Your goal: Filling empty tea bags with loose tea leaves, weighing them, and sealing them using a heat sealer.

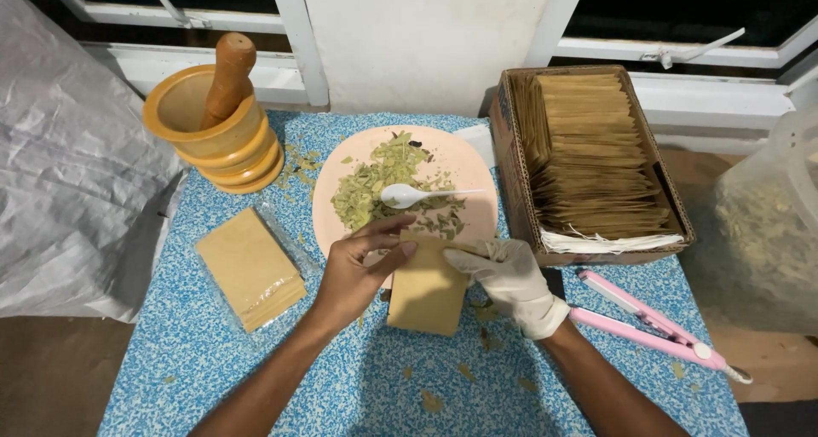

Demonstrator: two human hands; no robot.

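- The left hand (pixel 354 271) pinches the top edge of a small tan paper bag (pixel 429 288) between thumb and fingers; its grip is closed on the bag, apparently to hold the mouth up.
- The right hand (pixel 511 279), in a white glove, grips the bag's opposite top corner, so the mouth is spread toward the plate.
- Just beyond, a pink plate (pixel 473 177) holds crushed dried leaves (pixel 383 181) with a white spoon (pixel 409 195) within easy reach.
- A stack of flat bags (pixel 250 267) lies left; a cardboard box (pixel 511 160) of more stands right, beside a pink sealing iron (pixel 648 322).
- The blue speckled surface (pixel 341 386), scattered with leaf bits, sits beneath a window (pixel 682 11); a wooden mortar and pestle (pixel 213 113) stands at the far left.
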